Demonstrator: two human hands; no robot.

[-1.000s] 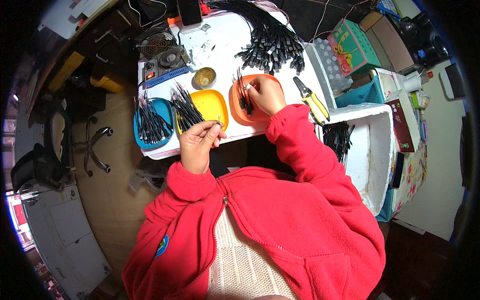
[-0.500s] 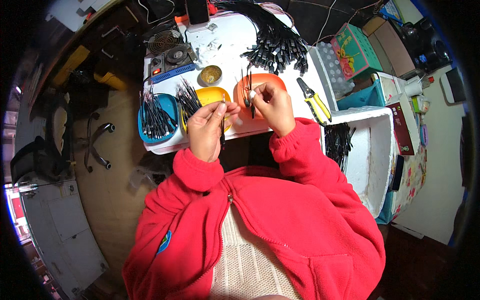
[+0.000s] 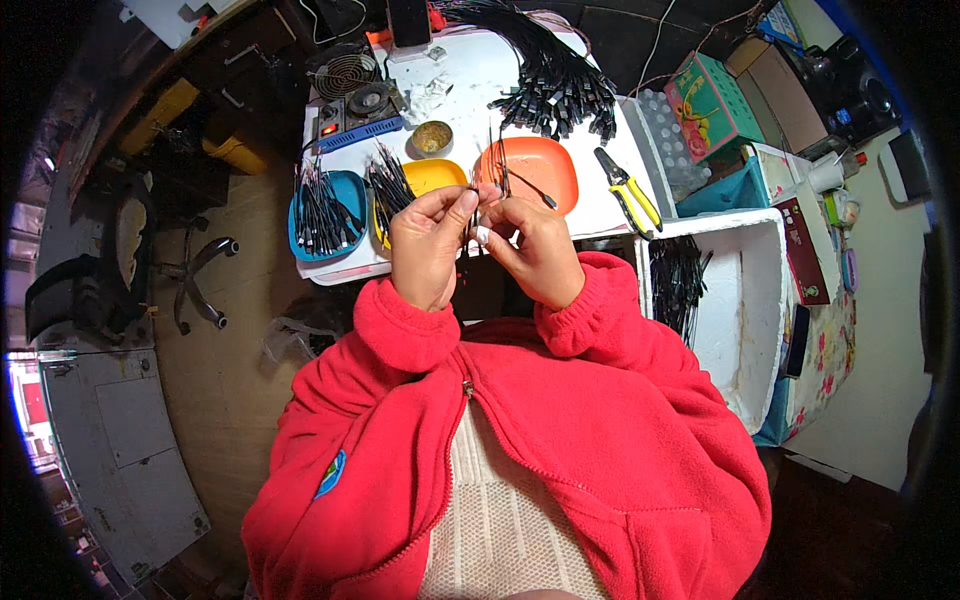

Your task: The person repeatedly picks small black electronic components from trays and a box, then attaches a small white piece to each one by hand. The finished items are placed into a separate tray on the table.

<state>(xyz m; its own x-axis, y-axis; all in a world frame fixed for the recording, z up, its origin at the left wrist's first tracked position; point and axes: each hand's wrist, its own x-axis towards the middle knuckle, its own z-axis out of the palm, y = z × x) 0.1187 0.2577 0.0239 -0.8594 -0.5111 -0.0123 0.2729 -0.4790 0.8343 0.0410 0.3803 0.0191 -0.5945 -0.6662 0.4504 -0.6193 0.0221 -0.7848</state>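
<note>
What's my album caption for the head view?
Left hand and right hand meet at a thin black cable near an orange tray.

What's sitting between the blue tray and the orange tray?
The head view shows the yellow tray between the blue tray and the orange tray, with black cables in it; the left hand hides part of it.

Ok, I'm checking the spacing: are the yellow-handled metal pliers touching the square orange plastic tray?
Apart. The head view shows a strip of bare white tabletop between the yellow-handled pliers and the right rim of the orange tray.
</note>
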